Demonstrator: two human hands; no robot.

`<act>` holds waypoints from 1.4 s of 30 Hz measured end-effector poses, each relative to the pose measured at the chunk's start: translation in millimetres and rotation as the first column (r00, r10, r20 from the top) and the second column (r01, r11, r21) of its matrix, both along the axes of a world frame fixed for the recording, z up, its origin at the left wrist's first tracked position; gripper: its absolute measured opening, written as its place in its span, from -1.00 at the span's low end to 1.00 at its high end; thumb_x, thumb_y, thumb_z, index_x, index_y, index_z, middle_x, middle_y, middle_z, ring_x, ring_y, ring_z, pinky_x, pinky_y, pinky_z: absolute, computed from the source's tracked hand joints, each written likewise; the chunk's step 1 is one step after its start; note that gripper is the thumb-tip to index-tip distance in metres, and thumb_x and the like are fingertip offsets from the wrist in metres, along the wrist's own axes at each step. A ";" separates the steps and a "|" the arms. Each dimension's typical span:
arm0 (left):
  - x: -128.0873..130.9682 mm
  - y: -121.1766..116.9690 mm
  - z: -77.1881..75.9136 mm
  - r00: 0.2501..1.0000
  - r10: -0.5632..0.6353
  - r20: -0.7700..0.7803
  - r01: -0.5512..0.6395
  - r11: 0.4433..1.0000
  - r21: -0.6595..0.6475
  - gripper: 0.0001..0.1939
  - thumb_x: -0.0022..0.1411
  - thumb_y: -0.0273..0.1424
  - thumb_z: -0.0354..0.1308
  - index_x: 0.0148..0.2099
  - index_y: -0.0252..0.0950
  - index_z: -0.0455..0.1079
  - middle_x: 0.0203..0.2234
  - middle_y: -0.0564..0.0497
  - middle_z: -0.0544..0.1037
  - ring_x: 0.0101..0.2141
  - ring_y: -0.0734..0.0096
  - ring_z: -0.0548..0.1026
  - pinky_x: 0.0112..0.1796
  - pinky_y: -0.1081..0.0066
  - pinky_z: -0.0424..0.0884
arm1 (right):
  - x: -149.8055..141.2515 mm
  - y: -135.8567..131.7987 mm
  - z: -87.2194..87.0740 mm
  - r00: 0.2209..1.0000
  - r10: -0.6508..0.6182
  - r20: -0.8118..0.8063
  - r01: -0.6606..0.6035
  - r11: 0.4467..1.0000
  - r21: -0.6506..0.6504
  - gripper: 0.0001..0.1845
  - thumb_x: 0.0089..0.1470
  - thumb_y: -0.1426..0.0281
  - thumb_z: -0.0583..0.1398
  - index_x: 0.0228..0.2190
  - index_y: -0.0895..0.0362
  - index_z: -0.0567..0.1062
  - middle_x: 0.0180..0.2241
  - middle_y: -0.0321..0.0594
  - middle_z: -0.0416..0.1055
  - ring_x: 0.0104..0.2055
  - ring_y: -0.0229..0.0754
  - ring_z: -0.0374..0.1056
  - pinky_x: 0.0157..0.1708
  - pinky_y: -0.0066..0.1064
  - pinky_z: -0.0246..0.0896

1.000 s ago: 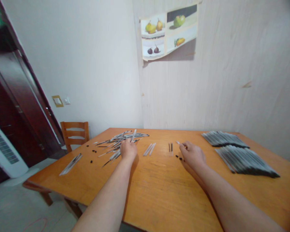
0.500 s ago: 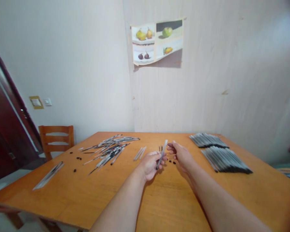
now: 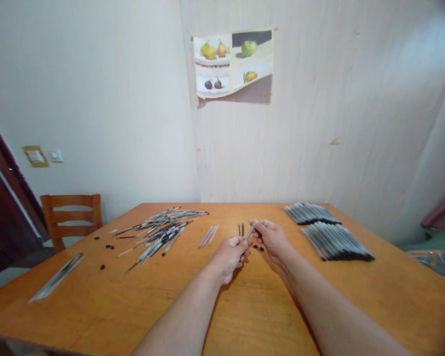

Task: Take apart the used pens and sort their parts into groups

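Note:
Over the middle of the table, both hands are closed on one pen (image 3: pixel 249 232) with a translucent barrel. My left hand (image 3: pixel 230 254) grips its lower, nearer end. My right hand (image 3: pixel 271 236) pinches the upper, farther end, and the fingers cover both tips. Just beyond my hands lie a few thin dark refills (image 3: pixel 241 229). Small black caps (image 3: pixel 258 248) rest on the wood below my right hand. To the left of my left hand are several clear pen barrels (image 3: pixel 208 236) laid side by side.
A loose heap of pens and refills (image 3: pixel 163 232) spreads over the table's left part. Two neat rows of pens, a back row (image 3: pixel 311 213) and a front row (image 3: pixel 335 241), lie at right. A clear bag (image 3: pixel 57 278) and scattered black caps (image 3: pixel 103 267) are far left. A chair (image 3: pixel 72 217) stands behind.
My right hand has moved in from beside the pen and now grips its upper end. The pen has tilted lower between both hands. The view has turned slightly to the right.

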State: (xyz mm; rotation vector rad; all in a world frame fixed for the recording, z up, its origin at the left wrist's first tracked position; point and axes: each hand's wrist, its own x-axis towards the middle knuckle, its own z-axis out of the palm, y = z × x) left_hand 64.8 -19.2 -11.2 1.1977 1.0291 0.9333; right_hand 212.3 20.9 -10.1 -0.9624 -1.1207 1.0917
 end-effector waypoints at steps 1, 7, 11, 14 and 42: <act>0.5 -0.3 0.4 1.000 0.004 -0.013 -0.004 1.000 0.003 -0.74 0.21 -0.21 0.16 -0.23 -0.32 0.35 -0.55 0.14 0.31 -0.62 0.68 0.14 -0.59 0.58 -0.08 | -0.3 0.7 -1.0 1.000 -0.014 0.003 0.014 1.000 0.002 -0.64 -0.07 0.10 0.29 -0.51 0.16 0.45 -0.67 -0.37 0.30 -0.65 -0.38 0.10 -0.65 -0.51 -0.05; 0.4 -2.1 4.9 1.000 -0.010 -0.007 0.009 1.000 -0.027 -0.76 0.24 -0.23 0.12 -0.22 -0.34 0.36 -0.55 0.14 0.29 -0.64 0.69 0.10 -0.60 0.57 -0.12 | -2.6 -0.8 -1.0 0.999 -0.051 -0.007 0.051 0.999 -0.009 -0.63 -0.05 0.10 0.28 -0.52 0.16 0.44 -0.67 -0.39 0.28 -0.66 -0.40 0.09 -0.66 -0.52 -0.07; -0.8 -2.7 9.9 1.000 -0.018 0.024 0.020 0.997 -0.081 -0.81 0.27 -0.30 0.09 -0.22 -0.36 0.37 -0.56 0.14 0.27 -0.65 0.70 0.08 -0.62 0.57 -0.15 | -3.2 -1.6 0.2 0.997 -0.073 -0.029 0.072 0.997 -0.013 -0.62 -0.06 0.09 0.29 -0.55 0.16 0.42 -0.68 -0.39 0.28 -0.67 -0.41 0.09 -0.67 -0.53 -0.07; -2.3 -2.2 12.5 0.996 -0.041 0.081 0.050 0.991 -0.120 -0.82 0.24 -0.32 0.12 -0.22 -0.37 0.36 -0.56 0.13 0.27 -0.65 0.71 0.07 -0.62 0.58 -0.18 | -2.6 -1.1 -0.1 0.996 -0.078 -0.034 0.077 0.997 -0.022 -0.62 -0.07 0.10 0.30 -0.56 0.16 0.41 -0.68 -0.38 0.29 -0.67 -0.40 0.10 -0.66 -0.53 -0.05; 6.8 6.4 5.0 0.863 0.313 -0.396 -0.108 0.881 0.460 -0.75 0.19 -0.38 0.15 -0.53 -0.27 0.31 -0.64 0.08 0.31 -0.53 0.46 0.24 -0.50 0.47 0.01 | -7.2 0.5 -2.8 0.988 -0.126 -0.093 0.118 0.989 -0.085 -0.71 -0.04 0.21 0.29 -0.56 0.16 0.42 -0.68 -0.37 0.27 -0.69 -0.42 0.10 -0.71 -0.56 -0.04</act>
